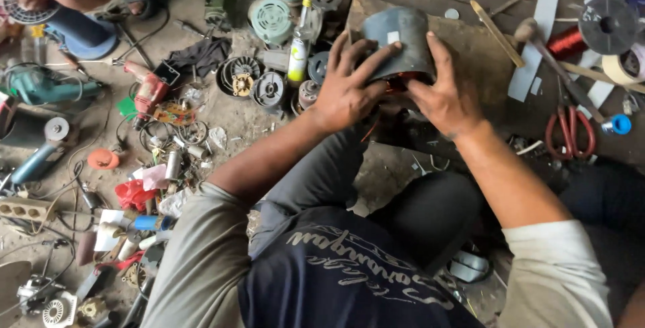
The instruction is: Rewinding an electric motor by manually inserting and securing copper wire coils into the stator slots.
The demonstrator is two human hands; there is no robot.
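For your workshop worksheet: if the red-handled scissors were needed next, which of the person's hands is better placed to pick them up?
Probably the right hand: the scissors lie on its side, while the left hand holds the dark cylindrical housing farther away.

Dirt floor [235, 126] strewn with motor parts [243, 76], red drill [149, 91] and bottle [299, 42], low wooden bench [484, 52] laid with red scissors [570, 133], hammer [547, 56], copper wire spool [591, 32], tape rolls [628, 66]
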